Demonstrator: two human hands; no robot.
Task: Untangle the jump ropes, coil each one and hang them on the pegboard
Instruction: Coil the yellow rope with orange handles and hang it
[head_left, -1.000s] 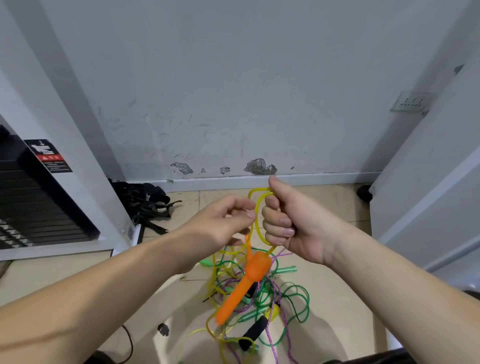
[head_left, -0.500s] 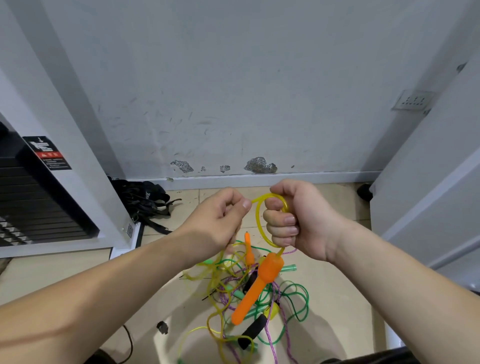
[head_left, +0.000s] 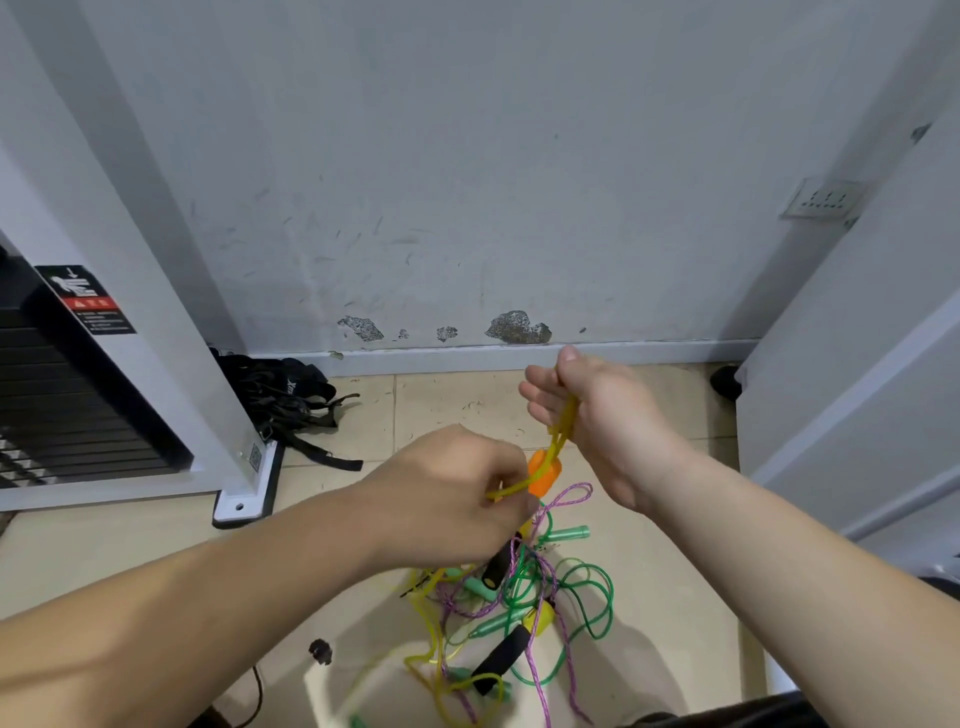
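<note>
My right hand (head_left: 597, 415) is raised with its fingers loosely spread, and loops of the yellow rope (head_left: 562, 426) run across its palm under the thumb. My left hand (head_left: 457, 493) sits lower and pinches the same yellow rope next to its orange handle (head_left: 545, 475), which is half hidden behind the fingers. Below both hands a tangle lies on the tiled floor: a green rope (head_left: 587, 597), a purple braided rope (head_left: 550, 525), black foam handles (head_left: 501, 657) and green handles (head_left: 569, 533). No pegboard is in view.
A white machine frame with a black slatted panel (head_left: 78, 415) stands at the left, its foot plate (head_left: 244, 499) on the floor. Black straps (head_left: 291, 405) lie by the wall. A white cabinet (head_left: 857, 364) closes in the right side.
My right hand has opened from a fist and lifted. My left hand has dropped down and to the right, drawing the yellow rope by the orange handle.
</note>
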